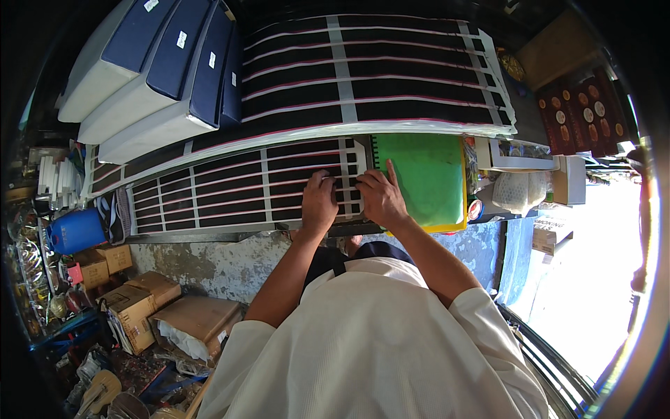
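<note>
From afar, I watch the left hand (pixel 320 204) and right hand (pixel 382 198) curled, grip unclear, over a striped panel (pixel 211 184) stretching toward nine o'clock; right is nearer its three-o'clock end.

Matt black lining, clothlike in look, fills the lower tray (pixel 230 181) between smooth white strips with a plastic look; the upper tray (pixel 408 78) shows the same dull black and pale, smooth bands. Alongside, a green notebook (pixel 422 183) wears a glossy plastic cover that catches the light. Blue-and-white cases (pixel 166 73), smooth and low in sheen, bear small paper labels (pixel 182 40). Below, the wall (pixel 199 264) is rough with flaking paint, near dull brown cardboard boxes (pixel 143 300). A blue container (pixel 72 232) appears to be smooth plastic, a white bag (pixel 520 193) thin, crinkled plastic, and the pale shirt (pixel 370 335) soft, finely ribbed cloth.
</note>
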`<state>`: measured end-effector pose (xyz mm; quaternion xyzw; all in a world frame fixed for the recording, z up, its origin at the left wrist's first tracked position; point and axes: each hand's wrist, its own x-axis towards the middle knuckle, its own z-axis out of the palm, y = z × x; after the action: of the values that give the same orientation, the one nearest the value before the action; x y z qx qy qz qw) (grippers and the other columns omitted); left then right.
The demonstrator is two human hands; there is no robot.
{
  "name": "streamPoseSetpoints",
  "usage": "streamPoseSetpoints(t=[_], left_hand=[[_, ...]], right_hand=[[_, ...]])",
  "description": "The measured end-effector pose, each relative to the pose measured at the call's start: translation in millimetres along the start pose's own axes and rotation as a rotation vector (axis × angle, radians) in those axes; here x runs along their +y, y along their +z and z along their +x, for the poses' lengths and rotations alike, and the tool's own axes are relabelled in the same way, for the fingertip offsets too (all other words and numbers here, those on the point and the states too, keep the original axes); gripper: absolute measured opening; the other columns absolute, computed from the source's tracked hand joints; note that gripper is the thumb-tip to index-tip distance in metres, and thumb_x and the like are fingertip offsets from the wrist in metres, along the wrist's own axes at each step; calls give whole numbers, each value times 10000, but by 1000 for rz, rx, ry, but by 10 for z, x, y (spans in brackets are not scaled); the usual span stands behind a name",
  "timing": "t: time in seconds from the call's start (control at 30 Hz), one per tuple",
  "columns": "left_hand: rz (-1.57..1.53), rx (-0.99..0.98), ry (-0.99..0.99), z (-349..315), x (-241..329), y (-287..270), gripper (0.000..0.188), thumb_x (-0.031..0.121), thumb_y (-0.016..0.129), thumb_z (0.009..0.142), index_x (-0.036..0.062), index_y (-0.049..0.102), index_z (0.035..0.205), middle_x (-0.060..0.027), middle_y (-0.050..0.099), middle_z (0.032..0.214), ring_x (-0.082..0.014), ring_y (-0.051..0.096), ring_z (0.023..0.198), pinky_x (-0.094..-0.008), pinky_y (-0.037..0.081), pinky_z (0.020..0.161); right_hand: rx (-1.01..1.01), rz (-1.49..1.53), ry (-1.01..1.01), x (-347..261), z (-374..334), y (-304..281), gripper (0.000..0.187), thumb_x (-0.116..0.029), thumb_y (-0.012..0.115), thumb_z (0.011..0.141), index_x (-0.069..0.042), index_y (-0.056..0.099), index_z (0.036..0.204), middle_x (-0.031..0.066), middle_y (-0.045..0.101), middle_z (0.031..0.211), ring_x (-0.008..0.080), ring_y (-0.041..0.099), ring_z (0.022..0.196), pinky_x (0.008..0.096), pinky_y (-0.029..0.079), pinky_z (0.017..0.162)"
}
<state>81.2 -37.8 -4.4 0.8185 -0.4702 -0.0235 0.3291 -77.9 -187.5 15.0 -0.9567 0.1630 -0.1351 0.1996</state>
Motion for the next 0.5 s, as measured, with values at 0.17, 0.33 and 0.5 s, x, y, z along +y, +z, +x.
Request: streamPoseSetpoints(t=[0.17, 0.33, 0.5], left_hand=[[25, -47, 18, 5, 40, 11, 215, 16, 771, 947, 3, 773, 1162, -168, 687, 1248, -400, 700, 1154, -540, 582, 943], [93, -58, 34, 49, 30, 30, 204, 52, 777, 954, 22, 780, 1156, -150, 683, 1214, -378, 700, 1103, -520, 577, 873], [56, -28, 29, 27, 30, 11, 191, 21, 766, 950, 20, 786, 1139, -150, 682, 1196, -386, 697, 1087, -531, 580, 879]], right_hand=[[60, 5, -19, 21, -16, 67, 258, -47, 723, 839, -69, 845, 1066, 47, 785, 1278, 257, 645, 1378, 701, 237, 1384], [70, 12, -18, 30, -13, 64, 261, -45, 715, 846, -72, 850, 1068, 47, 788, 1263, 259, 647, 1375, 701, 233, 1387], [-3, 20, 24, -11, 1, 3, 388, -54, 712, 887, -103, 834, 1252, 50, 758, 1344, 272, 644, 1384, 688, 226, 1389]])
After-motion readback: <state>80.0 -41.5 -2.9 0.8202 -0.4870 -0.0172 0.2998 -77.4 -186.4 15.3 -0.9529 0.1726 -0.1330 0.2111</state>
